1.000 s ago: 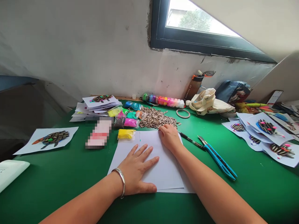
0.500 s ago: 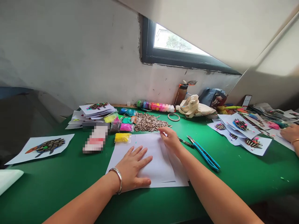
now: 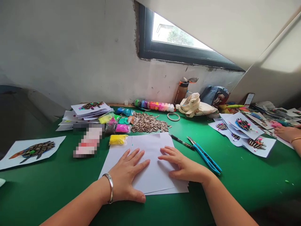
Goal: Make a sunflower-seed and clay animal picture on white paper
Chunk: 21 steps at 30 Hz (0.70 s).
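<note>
White sheets of paper (image 3: 150, 150) lie slightly askew on one another on the green table in front of me. My left hand (image 3: 128, 175), with a silver bangle at the wrist, rests flat on their left part, fingers spread. Over the right part is my right hand (image 3: 180, 163), its fingers apart and nothing held. A black pen (image 3: 182, 141) and a blue cutter (image 3: 205, 157) lie to the right of the paper. A yellow clay packet (image 3: 118, 139) touches the paper's upper left corner, and a pile of striped seeds (image 3: 149, 122) sits behind the sheets.
Seed-decorated pictures lie at left (image 3: 35, 150) and right (image 3: 244, 125). Behind are colored clay packets (image 3: 122, 128), a tape roll (image 3: 173, 116), a bottle (image 3: 181, 92) and a cloth bag (image 3: 197, 108). Another person's hand (image 3: 287, 133) is at the far right.
My right hand has moved from the paper's upper right corner down toward its right middle, with fingers spreading. The upper sheet's right edge now lies flatter. The camera view has shifted slightly.
</note>
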Each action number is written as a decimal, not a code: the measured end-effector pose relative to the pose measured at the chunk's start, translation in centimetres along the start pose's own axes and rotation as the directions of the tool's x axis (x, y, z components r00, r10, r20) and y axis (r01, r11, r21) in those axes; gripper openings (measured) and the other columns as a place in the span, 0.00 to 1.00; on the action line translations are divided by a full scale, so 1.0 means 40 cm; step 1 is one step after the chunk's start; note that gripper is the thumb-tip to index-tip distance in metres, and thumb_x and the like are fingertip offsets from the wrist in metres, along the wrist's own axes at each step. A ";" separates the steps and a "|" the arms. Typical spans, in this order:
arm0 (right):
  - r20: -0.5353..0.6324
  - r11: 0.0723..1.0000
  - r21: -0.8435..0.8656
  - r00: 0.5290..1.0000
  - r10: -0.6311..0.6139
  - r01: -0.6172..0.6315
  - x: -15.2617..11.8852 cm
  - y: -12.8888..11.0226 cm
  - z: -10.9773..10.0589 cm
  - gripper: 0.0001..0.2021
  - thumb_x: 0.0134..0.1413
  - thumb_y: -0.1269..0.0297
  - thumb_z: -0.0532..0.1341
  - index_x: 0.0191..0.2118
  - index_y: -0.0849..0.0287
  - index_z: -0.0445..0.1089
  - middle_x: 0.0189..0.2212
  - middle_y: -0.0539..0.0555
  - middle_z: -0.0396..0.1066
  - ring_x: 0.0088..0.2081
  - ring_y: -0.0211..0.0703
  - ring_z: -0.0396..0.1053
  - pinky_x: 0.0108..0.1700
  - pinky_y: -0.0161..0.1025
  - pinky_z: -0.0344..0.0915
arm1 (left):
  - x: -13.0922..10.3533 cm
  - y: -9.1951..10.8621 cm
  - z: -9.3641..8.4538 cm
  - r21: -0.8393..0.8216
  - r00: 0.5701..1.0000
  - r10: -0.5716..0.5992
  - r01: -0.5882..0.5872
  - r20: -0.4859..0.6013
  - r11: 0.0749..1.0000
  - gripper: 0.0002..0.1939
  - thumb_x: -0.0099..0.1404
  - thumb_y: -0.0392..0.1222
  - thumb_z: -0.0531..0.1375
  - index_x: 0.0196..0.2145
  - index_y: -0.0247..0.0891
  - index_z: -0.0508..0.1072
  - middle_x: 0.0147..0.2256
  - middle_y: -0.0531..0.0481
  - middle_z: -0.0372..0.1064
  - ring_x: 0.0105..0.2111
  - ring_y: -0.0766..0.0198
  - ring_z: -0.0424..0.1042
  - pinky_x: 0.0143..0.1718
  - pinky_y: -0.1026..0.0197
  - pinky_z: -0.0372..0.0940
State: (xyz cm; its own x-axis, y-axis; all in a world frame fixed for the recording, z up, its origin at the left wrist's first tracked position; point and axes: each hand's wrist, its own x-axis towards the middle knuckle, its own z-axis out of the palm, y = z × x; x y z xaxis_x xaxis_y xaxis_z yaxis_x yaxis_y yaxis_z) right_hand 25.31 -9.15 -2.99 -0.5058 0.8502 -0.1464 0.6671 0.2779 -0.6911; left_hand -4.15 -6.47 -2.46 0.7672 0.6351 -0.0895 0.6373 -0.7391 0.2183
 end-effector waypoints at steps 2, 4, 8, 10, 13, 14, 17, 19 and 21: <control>-0.001 0.999 -0.034 1.000 -0.001 0.001 0.001 -0.006 -0.004 0.35 0.48 0.68 0.66 0.62 0.42 0.62 0.69 0.52 0.48 0.70 0.56 0.38 0.68 0.59 0.39 | 0.001 0.001 -0.001 0.007 1.000 -0.011 0.011 0.000 1.000 0.54 0.48 0.79 0.56 0.66 0.53 0.54 0.68 0.42 0.43 0.68 0.40 0.41 0.65 0.34 0.37; -0.019 0.998 -0.065 1.000 -0.006 0.004 0.001 -0.010 -0.003 0.32 0.50 0.64 0.67 0.62 0.43 0.64 0.68 0.52 0.49 0.70 0.57 0.39 0.68 0.59 0.40 | 0.003 0.001 0.003 0.007 1.000 -0.017 0.017 -0.012 1.000 0.52 0.49 0.79 0.57 0.66 0.53 0.55 0.68 0.43 0.44 0.68 0.41 0.42 0.65 0.34 0.38; -0.017 0.997 -0.071 1.000 0.008 -0.009 0.001 -0.013 0.001 0.31 0.50 0.53 0.67 0.61 0.44 0.65 0.69 0.53 0.49 0.70 0.59 0.38 0.68 0.59 0.40 | 0.006 -0.006 0.014 -0.005 0.999 -0.019 0.019 -0.041 1.000 0.46 0.53 0.75 0.58 0.65 0.54 0.58 0.68 0.44 0.46 0.68 0.41 0.44 0.65 0.35 0.39; 0.001 0.999 -0.048 1.000 0.015 -0.015 0.000 -0.010 -0.003 0.33 0.49 0.51 0.68 0.61 0.44 0.65 0.69 0.53 0.48 0.70 0.59 0.36 0.68 0.59 0.38 | 0.009 -0.013 0.016 -0.019 0.999 -0.012 0.011 -0.034 1.000 0.41 0.58 0.71 0.58 0.64 0.55 0.58 0.68 0.45 0.46 0.68 0.42 0.44 0.65 0.34 0.40; 0.015 1.000 -0.006 1.000 0.020 -0.019 -0.005 -0.005 -0.014 0.31 0.50 0.62 0.66 0.62 0.44 0.64 0.69 0.50 0.48 0.70 0.54 0.36 0.69 0.56 0.35 | 0.016 -0.030 0.015 -0.065 1.000 0.010 -0.009 0.016 0.998 0.34 0.64 0.65 0.56 0.65 0.56 0.57 0.68 0.46 0.45 0.68 0.42 0.43 0.64 0.32 0.39; 0.026 1.000 0.009 1.000 0.017 -0.017 -0.007 -0.004 -0.019 0.32 0.50 0.66 0.64 0.62 0.43 0.64 0.69 0.49 0.48 0.71 0.53 0.36 0.69 0.55 0.34 | 0.019 -0.037 0.015 -0.084 1.000 0.012 -0.009 0.029 0.996 0.32 0.65 0.63 0.55 0.64 0.56 0.58 0.68 0.46 0.45 0.68 0.42 0.43 0.64 0.32 0.39; 0.069 0.998 0.056 0.998 -0.011 0.007 -0.015 -0.001 -0.027 0.35 0.48 0.72 0.61 0.63 0.44 0.62 0.69 0.49 0.48 0.71 0.51 0.36 0.70 0.54 0.33 | 0.026 -0.057 0.019 -0.154 1.000 0.008 -0.005 0.019 0.988 0.27 0.68 0.59 0.54 0.63 0.56 0.61 0.67 0.47 0.48 0.68 0.44 0.45 0.65 0.34 0.40; 0.054 0.996 0.079 0.998 -0.032 0.028 -0.015 0.001 -0.024 0.34 0.49 0.69 0.63 0.64 0.45 0.61 0.68 0.50 0.50 0.70 0.53 0.38 0.69 0.55 0.35 | 0.029 -0.065 0.024 -0.205 1.000 0.009 -0.012 -0.015 0.979 0.26 0.69 0.59 0.54 0.62 0.54 0.64 0.67 0.47 0.51 0.67 0.46 0.47 0.65 0.36 0.41; -0.043 0.995 0.093 0.998 -0.035 0.038 -0.007 0.002 -0.012 0.28 0.52 0.64 0.64 0.60 0.47 0.66 0.66 0.52 0.56 0.69 0.54 0.43 0.69 0.56 0.41 | 0.028 -0.068 0.026 -0.239 0.999 -0.006 -0.004 -0.043 0.971 0.27 0.67 0.62 0.54 0.61 0.53 0.65 0.66 0.47 0.53 0.67 0.45 0.48 0.65 0.36 0.41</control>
State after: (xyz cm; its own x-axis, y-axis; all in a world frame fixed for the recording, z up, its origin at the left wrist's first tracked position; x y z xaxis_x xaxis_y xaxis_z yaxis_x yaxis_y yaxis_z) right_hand 25.77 -9.16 -2.68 -0.5047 0.8584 -0.0921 0.5933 0.2674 -0.7593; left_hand -4.92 -3.99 -4.17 0.7593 0.6489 -0.0489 0.5984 -0.6667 0.4444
